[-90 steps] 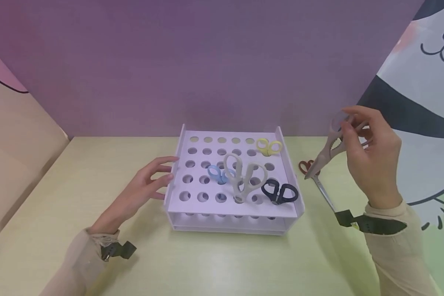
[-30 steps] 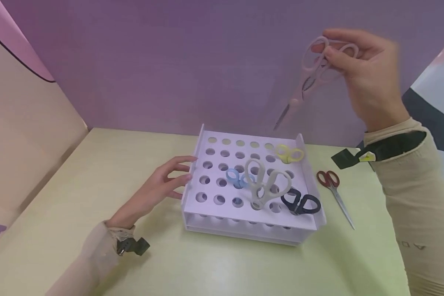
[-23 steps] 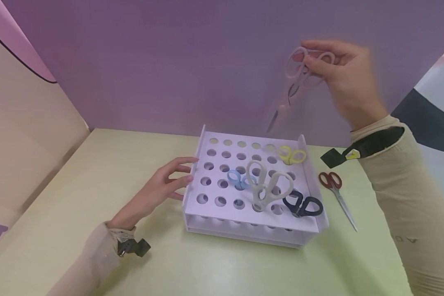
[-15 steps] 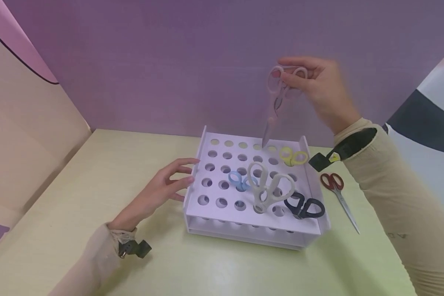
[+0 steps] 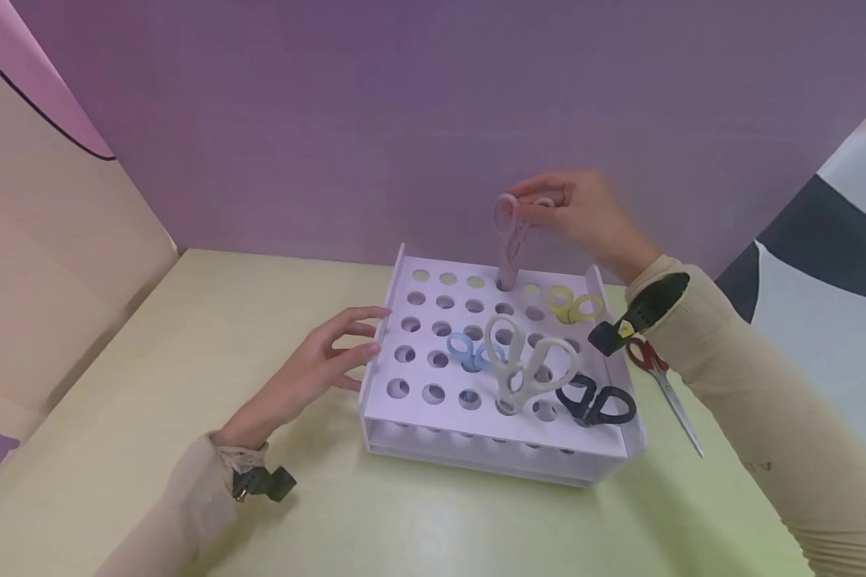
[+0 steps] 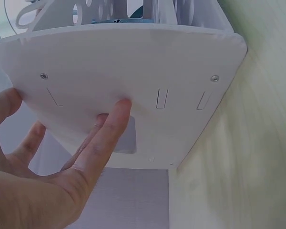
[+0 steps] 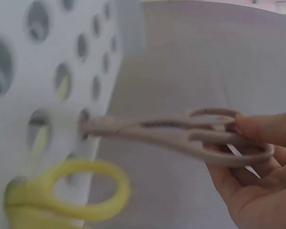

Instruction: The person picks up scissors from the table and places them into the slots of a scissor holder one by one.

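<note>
My right hand point(image 5: 580, 212) pinches the handles of pale pink scissors point(image 7: 167, 133), whose blades point down into a back-row hole of the white rack point(image 5: 433, 411). The right wrist view shows the blades passing into the hole, with yellow-handled scissors point(image 7: 81, 191) close by. My left hand point(image 5: 310, 365) rests its straight fingertips on the rack's left side panel point(image 6: 128, 57). Light blue scissors point(image 5: 469, 353), large white scissors point(image 5: 520, 373) and black scissors point(image 5: 595, 403) stand handles-up in other holes.
Red-handled scissors point(image 5: 667, 393) lie on the pale yellow table point(image 5: 296, 513) right of the rack, partly behind my right sleeve. A purple wall point(image 5: 296, 144) rises behind, with printed side walls left and right.
My right hand has carried the pink scissors from the right of the rack, up, then left and down; their blades now enter a back-row hole. My left hand keeps touching the rack.
</note>
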The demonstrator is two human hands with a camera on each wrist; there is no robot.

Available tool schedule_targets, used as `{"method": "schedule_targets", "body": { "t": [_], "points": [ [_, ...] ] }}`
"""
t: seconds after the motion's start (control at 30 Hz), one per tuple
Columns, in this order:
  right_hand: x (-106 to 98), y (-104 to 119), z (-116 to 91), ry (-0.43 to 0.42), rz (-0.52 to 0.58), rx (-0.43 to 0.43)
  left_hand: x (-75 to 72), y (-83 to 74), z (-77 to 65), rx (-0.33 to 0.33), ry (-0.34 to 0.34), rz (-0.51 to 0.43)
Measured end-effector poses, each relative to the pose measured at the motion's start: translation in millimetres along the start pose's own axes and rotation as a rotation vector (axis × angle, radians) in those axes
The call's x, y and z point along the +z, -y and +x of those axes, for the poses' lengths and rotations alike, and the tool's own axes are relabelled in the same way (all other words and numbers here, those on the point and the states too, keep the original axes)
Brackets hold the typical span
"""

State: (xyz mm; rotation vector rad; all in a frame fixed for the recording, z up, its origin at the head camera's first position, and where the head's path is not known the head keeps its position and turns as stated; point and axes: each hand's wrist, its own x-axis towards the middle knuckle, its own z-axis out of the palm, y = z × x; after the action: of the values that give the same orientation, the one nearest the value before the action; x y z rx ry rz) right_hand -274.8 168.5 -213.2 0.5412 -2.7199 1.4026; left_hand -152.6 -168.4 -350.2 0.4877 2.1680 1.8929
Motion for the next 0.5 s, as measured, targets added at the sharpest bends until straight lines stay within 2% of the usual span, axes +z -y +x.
{"method": "schedule_targets", "body": {
  "t": [0.1,0.23,0.37,0.5],
  "points": [
    [2,-3,2,0.049,-0.107,-0.034,-2.3,-0.7,-1.0,0.001,-0.010,0.006],
    [3,-2,8,0.104,-0.152,-0.094,-5.1,0.7,-4.3,-0.005,-0.026,0.015],
    [5,-2,12,0.155,-0.125,-0.090,-8.9,2.0,-6.0,-0.003,-0.032,0.022],
    [5,-5,13,0.167,-0.109,-0.092,-10.7,1.2,-5.9,-0.001,-0.032,0.026]
  ]
}}
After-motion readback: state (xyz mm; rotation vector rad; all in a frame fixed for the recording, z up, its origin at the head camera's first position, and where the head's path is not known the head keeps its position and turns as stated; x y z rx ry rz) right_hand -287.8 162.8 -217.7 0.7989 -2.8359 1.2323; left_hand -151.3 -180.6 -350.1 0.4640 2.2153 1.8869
